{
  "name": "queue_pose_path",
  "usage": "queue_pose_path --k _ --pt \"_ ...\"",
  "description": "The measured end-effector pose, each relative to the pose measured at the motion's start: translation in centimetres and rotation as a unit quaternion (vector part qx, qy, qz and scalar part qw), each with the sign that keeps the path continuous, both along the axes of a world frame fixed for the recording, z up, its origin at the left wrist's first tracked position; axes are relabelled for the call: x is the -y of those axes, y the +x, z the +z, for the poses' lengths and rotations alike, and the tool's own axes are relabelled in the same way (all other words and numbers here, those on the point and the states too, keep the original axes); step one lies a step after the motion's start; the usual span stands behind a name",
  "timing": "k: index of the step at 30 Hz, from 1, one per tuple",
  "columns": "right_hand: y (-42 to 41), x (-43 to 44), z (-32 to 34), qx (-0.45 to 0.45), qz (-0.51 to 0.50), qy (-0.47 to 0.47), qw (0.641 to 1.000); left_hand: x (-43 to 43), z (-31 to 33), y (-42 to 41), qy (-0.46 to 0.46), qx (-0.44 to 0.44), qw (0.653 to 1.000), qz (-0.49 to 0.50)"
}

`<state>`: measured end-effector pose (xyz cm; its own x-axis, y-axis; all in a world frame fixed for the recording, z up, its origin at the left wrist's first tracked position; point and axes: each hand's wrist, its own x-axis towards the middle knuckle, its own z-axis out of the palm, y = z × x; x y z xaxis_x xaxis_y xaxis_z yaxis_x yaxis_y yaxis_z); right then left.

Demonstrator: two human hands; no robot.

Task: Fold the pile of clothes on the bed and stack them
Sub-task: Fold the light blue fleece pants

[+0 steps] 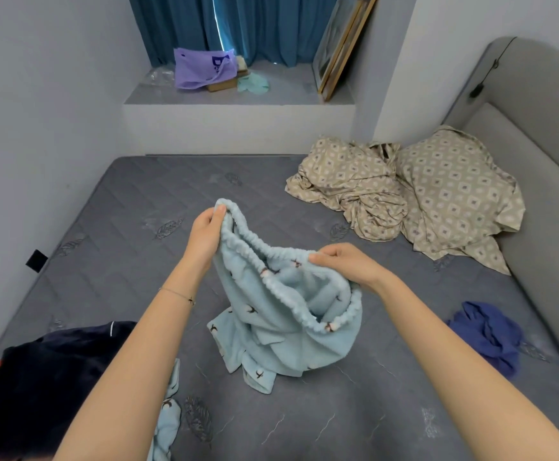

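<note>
A pale blue fleece garment (281, 314) with a gathered elastic waistband and small dark bird-like motifs is hanging in mid-view. Its waistband is gaping open in a loop, and its crumpled lower folds are resting on the grey quilted mattress (354, 410) of the bed. The left hand (205, 232) is pinching the waistband's upper left end, fingers curled over the ruffled edge, and the right hand (346, 264) is gripping its right side likewise. A matching pale blue fleece piece (168, 417) is lying beside the left forearm, near a dark navy garment (55, 377). A crumpled royal-blue cloth (490, 334) is lying well apart on the right. Beige diamond-patterned bedding (404, 194) is bunching near the grey padded headboard (537, 111).
</note>
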<state>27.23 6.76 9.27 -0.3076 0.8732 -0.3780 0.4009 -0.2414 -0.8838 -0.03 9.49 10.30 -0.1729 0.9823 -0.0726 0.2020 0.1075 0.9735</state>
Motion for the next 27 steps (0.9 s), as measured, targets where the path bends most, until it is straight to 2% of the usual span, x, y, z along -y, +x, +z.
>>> queue_pose_path --k 3,7,11,15,16,17,19,20,22,24,26,27 --pt "0.2 -1.0 -0.2 -0.007 -0.136 0.058 0.989 0.1 -1.2 -0.2 0.010 -0.102 0.990 -0.094" --pt "1.1 -1.9 -0.9 0.034 -0.243 0.075 0.966 0.1 -4.3 -1.0 -0.030 -0.290 0.939 -0.185" --pt "2.4 -2.5 -1.7 0.054 -0.334 0.100 0.936 0.3 -6.2 -2.1 -0.114 -0.346 0.905 -0.219" --pt "3.1 -2.5 -2.1 0.031 -0.383 0.137 0.913 0.9 -7.1 -2.9 -0.235 -0.439 0.842 -0.206" --pt "3.2 -2.4 -2.2 0.027 -0.384 0.148 0.911 1.1 -7.4 -3.0 -0.260 -0.421 0.846 -0.196" --pt "3.2 -2.3 -2.3 0.023 -0.384 0.154 0.910 1.2 -7.9 -2.9 -0.283 -0.361 0.870 -0.181" --pt "3.3 -2.4 -2.9 -0.001 -0.376 0.137 0.916 1.6 -8.4 -2.5 -0.300 -0.187 0.925 -0.139" --pt "3.4 -2.6 -3.1 -0.020 -0.370 0.113 0.922 1.6 -8.5 -2.2 -0.278 -0.132 0.944 -0.122" --pt "3.6 -2.8 -3.6 -0.040 -0.355 0.069 0.932 1.3 -8.6 -1.8 -0.225 -0.120 0.961 -0.107" --pt "3.8 -2.9 -4.0 -0.037 -0.340 0.055 0.938 1.0 -8.5 -1.6 -0.218 -0.124 0.963 -0.098" --pt "3.9 -2.9 -4.2 -0.035 -0.334 0.048 0.941 0.5 -8.7 -1.8 -0.255 -0.159 0.945 -0.128" --pt "3.8 -2.9 -4.3 -0.035 -0.327 0.042 0.943 0.2 -8.6 -1.9 -0.281 -0.214 0.921 -0.168"
